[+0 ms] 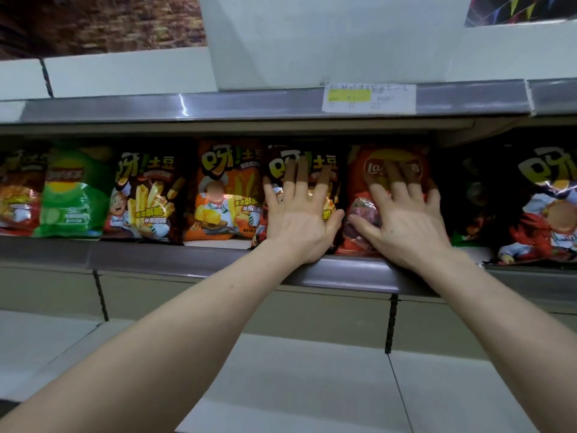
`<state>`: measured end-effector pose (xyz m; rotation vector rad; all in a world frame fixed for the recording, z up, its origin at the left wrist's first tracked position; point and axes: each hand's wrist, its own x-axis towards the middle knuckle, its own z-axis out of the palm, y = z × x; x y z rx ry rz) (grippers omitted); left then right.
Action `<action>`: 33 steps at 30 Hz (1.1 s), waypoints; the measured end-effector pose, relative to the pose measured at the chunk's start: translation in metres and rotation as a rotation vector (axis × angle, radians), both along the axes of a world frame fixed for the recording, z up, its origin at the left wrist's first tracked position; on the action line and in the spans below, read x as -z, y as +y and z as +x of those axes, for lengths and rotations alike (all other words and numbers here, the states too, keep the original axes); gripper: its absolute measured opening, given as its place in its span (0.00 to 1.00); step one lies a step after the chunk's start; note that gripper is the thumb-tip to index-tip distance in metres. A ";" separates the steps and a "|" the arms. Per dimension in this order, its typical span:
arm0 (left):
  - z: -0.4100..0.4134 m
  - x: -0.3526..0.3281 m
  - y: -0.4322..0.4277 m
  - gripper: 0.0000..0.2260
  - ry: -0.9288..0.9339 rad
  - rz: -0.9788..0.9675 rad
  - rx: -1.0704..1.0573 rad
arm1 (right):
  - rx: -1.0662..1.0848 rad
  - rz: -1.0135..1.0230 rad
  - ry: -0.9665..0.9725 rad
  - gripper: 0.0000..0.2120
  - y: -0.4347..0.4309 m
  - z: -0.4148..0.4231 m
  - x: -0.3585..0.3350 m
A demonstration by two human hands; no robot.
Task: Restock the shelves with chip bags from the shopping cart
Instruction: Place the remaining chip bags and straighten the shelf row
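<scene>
**Step in hand:** seating two chip bags upright in the row on the shelf.

**Hands:** The left hand lies flat, fingers straight and spread, against the face of a dark potato-stick bag. The right hand, at its 3 o'clock, lies flat in the same way on a red Lay's bag. Neither hand grips; both press.

**Stock:** The two bags stand side by side, just behind the shelf's front rail.
- At 9 o'clock of the left hand, the row runs on with an orange bag, a brown fries bag and a green Lay's bag.
- At 3 o'clock of the right hand is a dim stretch whose contents cannot be made out.
- A price label sits at 12 o'clock.
- The shopping cart is out of view.

**Judgement:** This placement is nearly complete. The next move calls for lifting both palms off without tipping the bags, then turning to the cart for more stock.
</scene>
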<state>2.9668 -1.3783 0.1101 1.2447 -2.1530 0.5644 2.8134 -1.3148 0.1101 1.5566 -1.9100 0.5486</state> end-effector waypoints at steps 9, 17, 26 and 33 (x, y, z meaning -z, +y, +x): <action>0.048 0.010 0.058 0.30 0.083 -0.107 0.120 | -0.111 -0.084 -0.024 0.30 0.054 0.057 0.010; 0.098 0.010 0.111 0.32 0.091 -0.060 0.123 | -0.091 0.003 -0.053 0.29 0.109 0.121 0.017; 0.066 -0.006 0.173 0.32 0.072 -0.075 0.192 | 0.004 0.040 -0.088 0.28 0.190 0.099 -0.010; -0.014 -0.018 0.225 0.32 0.063 -0.113 0.229 | 0.043 0.054 -0.080 0.29 0.242 0.023 -0.019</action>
